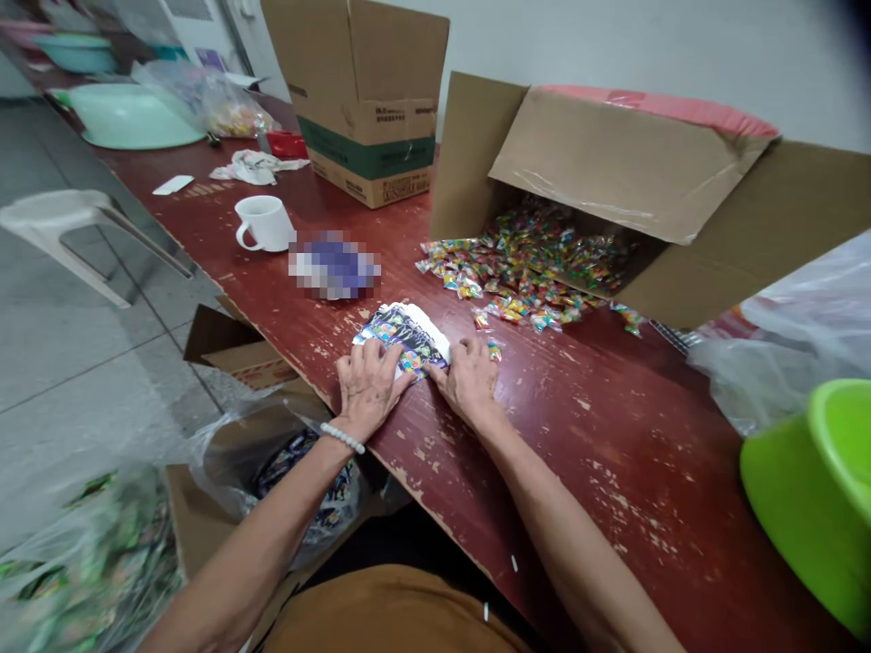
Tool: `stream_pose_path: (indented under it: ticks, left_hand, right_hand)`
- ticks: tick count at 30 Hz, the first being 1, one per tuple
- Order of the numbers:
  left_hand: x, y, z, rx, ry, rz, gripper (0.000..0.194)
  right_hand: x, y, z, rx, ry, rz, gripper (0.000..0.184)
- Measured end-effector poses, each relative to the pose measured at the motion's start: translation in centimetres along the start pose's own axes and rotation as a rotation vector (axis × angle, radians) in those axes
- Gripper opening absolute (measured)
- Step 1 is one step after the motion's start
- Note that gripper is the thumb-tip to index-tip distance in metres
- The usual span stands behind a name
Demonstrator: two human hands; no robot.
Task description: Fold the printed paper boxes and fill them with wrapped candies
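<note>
Long red-brown wooden table [585, 435], surface chipped and worn, running from upper left of frame toward lower right. Open cardboard box [599, 168] tilted at right of frame, mouth facing the hands; second cardboard carton [360, 100] upright at top centre. Green basin [813, 490] at lower right edge, pale mint basin [126, 116] at upper left. Clear plastic bag [306, 476] below the near table edge, dark printed packs [306, 472] visible inside, count not readable.

Large heap of small wrapped packets [531, 258] in the box mouth, spilling onto the tabletop; most of the heap lying there untouched, a few strays just beside the right hand [469, 381]. White mug [264, 223] and pixel-blurred object [333, 265], identity unreadable, farther up the table.

One flat printed pack [401, 337], dark with colourful print and a white edge, on the table directly under both hands, near edge of the table close by. Left hand [371, 388], bead bracelet [342, 438] at wrist, fingers [381, 358] spread flat on the pack; right hand's fingers [453, 352] slightly bent over its lower right edge. Neither hand closed; no pinch visible.
</note>
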State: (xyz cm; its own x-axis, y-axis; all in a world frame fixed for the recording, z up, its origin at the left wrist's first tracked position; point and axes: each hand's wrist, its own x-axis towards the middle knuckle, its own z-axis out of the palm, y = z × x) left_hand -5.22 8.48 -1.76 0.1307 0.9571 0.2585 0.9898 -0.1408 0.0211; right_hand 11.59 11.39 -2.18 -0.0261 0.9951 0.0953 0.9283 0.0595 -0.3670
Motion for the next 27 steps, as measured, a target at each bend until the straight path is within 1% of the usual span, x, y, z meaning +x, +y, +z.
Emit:
stream_pose_path:
  ticks: [2, 4, 6, 8, 9, 11, 12, 13, 14, 15, 16, 17, 18, 19, 20, 21, 22, 25, 27]
  left_hand:
    - [0.1, 0.0, 0.1, 0.006, -0.006, -0.003, 0.050]
    - [0.2, 0.0, 0.2, 0.009, -0.011, -0.005, 0.051]
    - [0.3, 0.0, 0.1, -0.002, -0.016, -0.003, 0.048]
    - [0.2, -0.1, -0.2, -0.036, -0.006, 0.000, 0.048]
    - [0.0, -0.1, -0.6, -0.069, 0.016, -0.003, 0.051]
    - [-0.7, -0.3, -1.5, -0.205, 0.097, -0.025, 0.059]
    - [-1.2, -0.3, -2.2, -0.326, 0.130, -0.040, 0.063]
    - [-1.7, -0.3, -2.9, -0.493, 0.127, -0.059, 0.065]
    - [-2.4, -0.2, -3.6, -0.705, 0.055, -0.074, 0.064]
    - [-3.0, 0.0, -4.3, -0.946, -0.101, -0.077, 0.062]
    - [-3.7, 0.3, -4.9, -1.195, -0.329, -0.070, 0.062]
    - [-4.3, 0.8, -5.4, -1.429, -0.584, -0.056, 0.063]
    - [-4.9, 1.3, -5.8, -1.630, -0.817, -0.043, 0.066]
    - [-5.5, 1.9, -6.0, -1.787, -1.000, -0.032, 0.069]
    - [-5.9, 2.5, -6.1, -1.906, -1.109, -0.027, 0.071]
    - [-6.3, 3.0, -6.1, -1.988, -1.151, -0.031, 0.070]
    - [-6.6, 3.4, -6.1, -2.035, -1.151, -0.037, 0.067]
    - [-6.8, 3.9, -5.9, -2.021, -1.091, -0.056, 0.052]
    - [-6.8, 3.8, -5.8, -1.990, -1.030, -0.100, 0.042]
  right_hand:
    - [-0.2, -0.2, 0.5, 0.067, 0.025, 0.078, 0.048]
    - [-0.3, 0.0, 1.0, 0.176, 0.100, 0.125, 0.047]
    - [-0.3, 0.3, 1.4, 0.396, 0.185, 0.154, 0.036]
    - [-0.3, 0.7, 1.3, 0.653, 0.216, 0.180, 0.021]
    - [-0.4, 0.9, 1.0, 0.747, 0.214, 0.190, 0.019]
    - [-1.0, 1.5, -0.4, 0.888, 0.185, 0.176, 0.022]
    - [-1.5, 1.8, -1.3, 0.960, 0.153, 0.148, 0.025]
    - [-2.2, 2.1, -2.4, 1.055, 0.108, 0.112, 0.027]
    - [-3.0, 2.4, -3.5, 1.160, 0.038, 0.074, 0.029]
    - [-3.8, 2.6, -4.6, 1.238, -0.044, 0.033, 0.029]
    - [-4.7, 2.8, -5.6, 1.295, -0.121, -0.002, 0.029]
    - [-5.5, 2.8, -6.5, 1.327, -0.189, -0.032, 0.029]
    - [-6.2, 2.8, -7.1, 1.343, -0.249, -0.061, 0.028]
    - [-6.8, 2.6, -7.5, 1.355, -0.297, -0.083, 0.027]
    - [-7.3, 2.4, -7.8, 1.365, -0.332, -0.100, 0.026]
    - [-7.7, 2.2, -7.9, 1.376, -0.356, -0.114, 0.026]
    - [-7.9, 2.0, -8.0, 1.389, -0.363, -0.122, 0.025]
    - [-8.4, 1.5, -8.2, 1.436, -0.307, -0.106, 0.026]
    - [-8.8, 1.4, -8.4, 1.466, -0.297, -0.064, 0.033]
